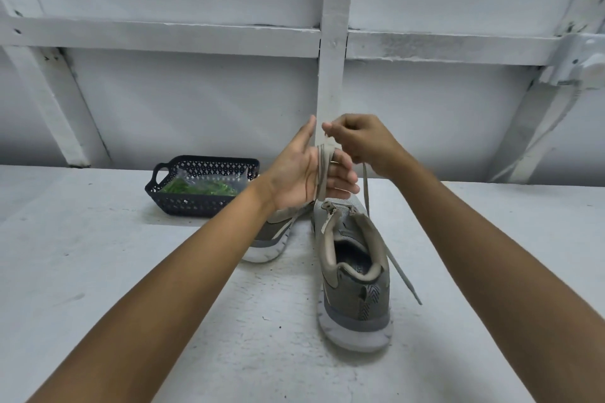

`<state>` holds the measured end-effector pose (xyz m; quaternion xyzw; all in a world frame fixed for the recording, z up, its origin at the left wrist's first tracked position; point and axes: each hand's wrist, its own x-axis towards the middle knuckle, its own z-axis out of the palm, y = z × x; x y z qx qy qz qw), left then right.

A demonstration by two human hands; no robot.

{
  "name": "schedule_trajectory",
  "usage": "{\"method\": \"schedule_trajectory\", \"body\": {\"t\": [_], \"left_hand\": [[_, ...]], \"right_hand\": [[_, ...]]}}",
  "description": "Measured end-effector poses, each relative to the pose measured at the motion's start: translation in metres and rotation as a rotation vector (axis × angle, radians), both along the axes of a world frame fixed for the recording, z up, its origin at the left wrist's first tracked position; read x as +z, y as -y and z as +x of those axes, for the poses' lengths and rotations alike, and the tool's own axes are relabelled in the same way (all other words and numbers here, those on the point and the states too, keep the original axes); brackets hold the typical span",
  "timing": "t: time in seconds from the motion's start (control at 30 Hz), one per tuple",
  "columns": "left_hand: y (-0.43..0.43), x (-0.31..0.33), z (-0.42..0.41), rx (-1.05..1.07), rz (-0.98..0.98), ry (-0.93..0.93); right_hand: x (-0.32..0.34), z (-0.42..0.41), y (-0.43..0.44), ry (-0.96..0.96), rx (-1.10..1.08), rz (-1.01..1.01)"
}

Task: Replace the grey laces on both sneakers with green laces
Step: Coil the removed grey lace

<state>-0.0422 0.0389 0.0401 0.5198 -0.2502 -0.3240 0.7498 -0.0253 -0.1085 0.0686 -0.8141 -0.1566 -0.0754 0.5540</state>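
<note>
Two grey sneakers stand on the white table. The right sneaker shows its heel toward me; the left sneaker lies partly behind my left forearm. My left hand is raised above them, palm toward me, with a grey lace wound around its curled fingers. My right hand pinches the lace just above, and the free end hangs down past the right sneaker to the table. Green laces in a clear bag lie in the dark basket.
The basket stands at the back left of the table, close to the white panelled wall. A white cable runs down the wall at the far right.
</note>
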Motion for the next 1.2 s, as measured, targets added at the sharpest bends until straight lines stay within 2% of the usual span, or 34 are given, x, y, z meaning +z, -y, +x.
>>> {"method": "schedule_trajectory", "body": {"t": [0.07, 0.13, 0.23, 0.37, 0.43, 0.5, 0.67, 0.77, 0.9, 1.1, 1.13, 1.2], "left_hand": [[-0.001, 0.003, 0.001, 0.001, -0.044, -0.008], [-0.003, 0.006, 0.004, 0.010, -0.100, -0.017], [-0.006, 0.008, 0.010, 0.067, -0.178, -0.020], [-0.012, 0.015, 0.023, 0.219, -0.237, -0.006], [-0.016, 0.017, 0.029, 0.278, -0.226, 0.007], [-0.019, 0.015, 0.033, 0.311, -0.175, 0.021], [-0.018, -0.003, 0.031, 0.264, -0.011, 0.020], [-0.013, -0.008, 0.024, 0.182, 0.057, 0.018], [-0.006, -0.010, 0.011, 0.056, 0.105, 0.038], [-0.003, 0.002, 0.003, -0.013, -0.036, 0.000], [-0.004, 0.005, 0.004, -0.007, -0.068, -0.003], [-0.006, 0.010, 0.007, 0.020, -0.154, -0.009]], "right_hand": [[-0.022, 0.004, -0.002, -0.092, 0.002, 0.120], [-0.045, 0.002, -0.006, -0.121, -0.034, 0.109], [-0.068, -0.009, -0.014, -0.070, -0.102, -0.110], [-0.062, -0.027, -0.018, 0.092, -0.042, -0.503], [-0.057, -0.040, -0.018, 0.141, 0.018, -0.572], [-0.049, -0.051, -0.019, 0.156, 0.067, -0.517], [-0.008, -0.052, -0.018, 0.181, 0.054, -0.213], [0.014, -0.037, -0.015, 0.278, -0.018, -0.221], [0.023, -0.012, -0.010, 0.233, -0.032, -0.114], [-0.024, 0.005, -0.013, -0.060, -0.031, 0.239], [-0.033, 0.004, -0.015, -0.099, -0.029, 0.263], [-0.050, 0.000, -0.018, -0.123, -0.093, 0.124]]}}
